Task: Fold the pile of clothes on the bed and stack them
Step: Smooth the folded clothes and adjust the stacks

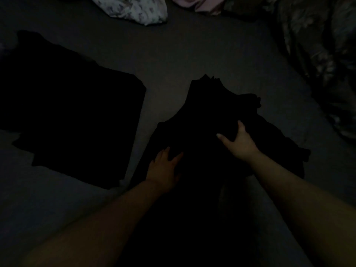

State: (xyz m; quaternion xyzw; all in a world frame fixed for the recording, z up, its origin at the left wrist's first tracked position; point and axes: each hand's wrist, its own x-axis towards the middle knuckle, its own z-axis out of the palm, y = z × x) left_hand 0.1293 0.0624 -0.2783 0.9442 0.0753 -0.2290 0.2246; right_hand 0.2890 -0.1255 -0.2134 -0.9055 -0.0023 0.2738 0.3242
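Note:
The light is very dim. A black garment lies spread on the grey bed sheet in front of me, its far end narrow and rumpled. My left hand rests on its near left part with thumb and fingers spread. My right hand lies on its right part, thumb stretched to the left and a finger pointing away; its other fingers are lost in the dark cloth. To the left sits a flat stack of black folded clothes.
A white flowered cloth and a pink cloth lie at the far edge. A dark patterned blanket is bunched along the right side. Bare sheet shows between the stack and the garment.

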